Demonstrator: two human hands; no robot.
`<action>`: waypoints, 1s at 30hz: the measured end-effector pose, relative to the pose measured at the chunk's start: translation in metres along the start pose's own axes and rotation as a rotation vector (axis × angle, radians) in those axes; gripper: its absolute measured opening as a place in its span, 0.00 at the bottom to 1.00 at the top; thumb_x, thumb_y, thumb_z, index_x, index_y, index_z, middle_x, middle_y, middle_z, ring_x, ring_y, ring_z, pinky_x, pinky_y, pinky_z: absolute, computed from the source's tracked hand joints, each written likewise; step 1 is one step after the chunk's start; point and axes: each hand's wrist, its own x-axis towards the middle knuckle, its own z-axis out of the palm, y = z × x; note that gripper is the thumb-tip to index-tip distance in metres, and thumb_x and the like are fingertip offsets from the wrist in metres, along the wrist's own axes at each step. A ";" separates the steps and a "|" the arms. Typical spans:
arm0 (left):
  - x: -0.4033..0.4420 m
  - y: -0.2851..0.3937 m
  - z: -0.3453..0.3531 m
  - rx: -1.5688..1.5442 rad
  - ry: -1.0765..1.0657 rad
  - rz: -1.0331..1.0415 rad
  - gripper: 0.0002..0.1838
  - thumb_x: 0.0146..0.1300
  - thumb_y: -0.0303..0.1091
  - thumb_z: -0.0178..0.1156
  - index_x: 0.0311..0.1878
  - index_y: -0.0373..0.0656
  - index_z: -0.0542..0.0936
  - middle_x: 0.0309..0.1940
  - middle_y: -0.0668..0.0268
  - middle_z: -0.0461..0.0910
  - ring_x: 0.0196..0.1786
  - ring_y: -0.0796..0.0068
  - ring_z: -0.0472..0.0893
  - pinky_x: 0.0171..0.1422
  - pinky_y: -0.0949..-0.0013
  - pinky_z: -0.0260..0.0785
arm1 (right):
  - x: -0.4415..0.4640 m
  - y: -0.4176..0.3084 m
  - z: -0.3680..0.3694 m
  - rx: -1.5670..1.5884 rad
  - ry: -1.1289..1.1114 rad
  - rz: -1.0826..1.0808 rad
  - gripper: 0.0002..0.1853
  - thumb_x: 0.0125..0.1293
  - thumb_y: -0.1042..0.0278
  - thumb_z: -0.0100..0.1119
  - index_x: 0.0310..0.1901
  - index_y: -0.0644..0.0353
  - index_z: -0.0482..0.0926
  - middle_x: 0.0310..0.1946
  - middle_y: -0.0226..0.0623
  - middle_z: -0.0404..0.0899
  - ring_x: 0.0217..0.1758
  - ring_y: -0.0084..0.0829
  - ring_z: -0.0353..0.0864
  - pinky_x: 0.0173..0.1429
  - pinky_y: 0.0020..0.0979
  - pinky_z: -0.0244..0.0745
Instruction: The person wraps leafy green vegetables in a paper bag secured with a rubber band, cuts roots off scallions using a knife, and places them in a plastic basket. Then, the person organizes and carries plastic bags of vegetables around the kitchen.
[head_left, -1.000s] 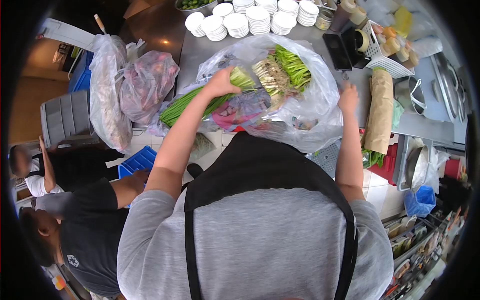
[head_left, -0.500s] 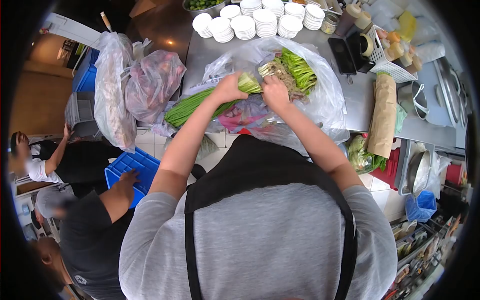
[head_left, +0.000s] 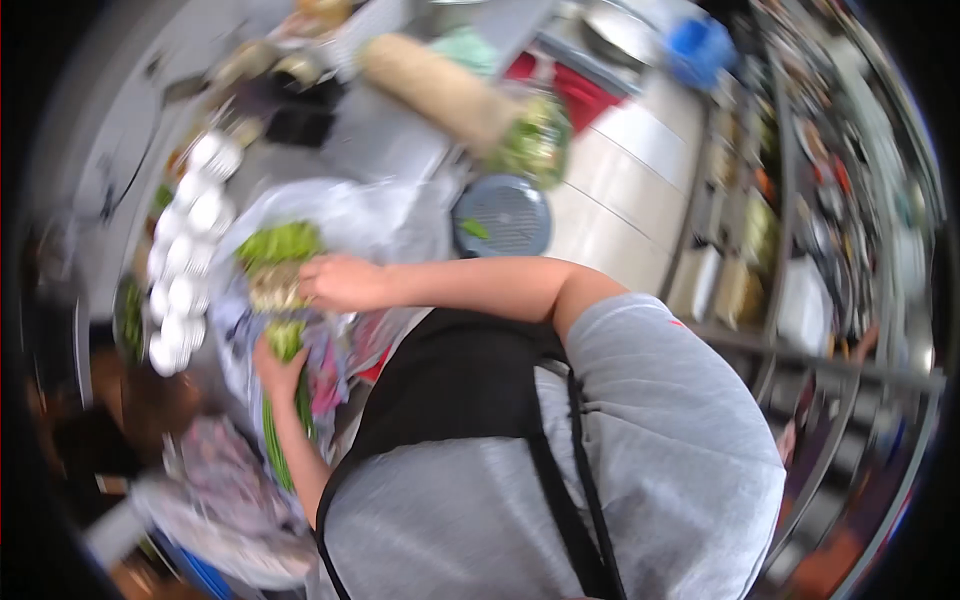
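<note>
A bunch of green stalks [head_left: 286,341] was gripped by the left hand [head_left: 279,372], with the fingers wrapped around it just below its pale end. The pale end was pointed towards the right hand, and the long green stems were trailed out behind the left hand, along the inner side of the forearm. The right hand [head_left: 342,284] was placed with bent fingers against a pale, rooty bunch [head_left: 275,287] — whether anything was pinched there could not be told, as the view was blurred. A bunch of leafy greens [head_left: 278,242] was set just beside the rooty bunch, on its side away from the stalks. All three bunches were laid in a spread-open plastic bag [head_left: 345,212] on the metal table [head_left: 398,152]. Pink-marked wrapping [head_left: 326,387] was bunched up near the green stalks.

Stacks of small white dishes [head_left: 190,262] were lined up beyond the bag, and filled plastic bags [head_left: 222,468] were seen at the lower left. A brown paper roll [head_left: 437,92] was rested near the table's edge, with a bag of greens [head_left: 538,135] beside one end. On the tiled floor [head_left: 625,190] a round grey stool [head_left: 508,212] was stood close to the table — a green leaf [head_left: 474,229] was left on its perforated top.
</note>
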 end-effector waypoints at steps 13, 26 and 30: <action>0.049 0.023 -0.076 -0.194 0.095 -0.019 0.12 0.55 0.30 0.63 0.38 0.30 0.80 0.43 0.55 0.79 0.44 0.67 0.78 0.54 0.67 0.67 | -0.395 0.027 -0.088 -0.382 0.299 1.290 0.09 0.52 0.70 0.58 0.36 0.56 0.79 0.36 0.41 0.77 0.43 0.43 0.77 0.46 0.39 0.73; 0.014 0.357 0.039 -0.272 0.072 0.515 0.23 0.57 0.24 0.54 0.58 0.43 0.72 0.61 0.57 0.67 0.60 0.62 0.69 0.59 0.66 0.61 | -0.665 0.068 -0.157 -0.247 0.421 1.797 0.13 0.51 0.59 0.61 0.38 0.55 0.81 0.35 0.44 0.81 0.43 0.42 0.79 0.50 0.38 0.74; 0.016 0.472 0.112 -0.357 -0.033 0.599 0.22 0.55 0.23 0.56 0.56 0.43 0.73 0.58 0.58 0.70 0.59 0.60 0.69 0.60 0.66 0.60 | -0.725 0.110 -0.209 -0.270 0.425 1.704 0.14 0.51 0.59 0.62 0.38 0.56 0.81 0.35 0.44 0.81 0.42 0.43 0.79 0.49 0.39 0.74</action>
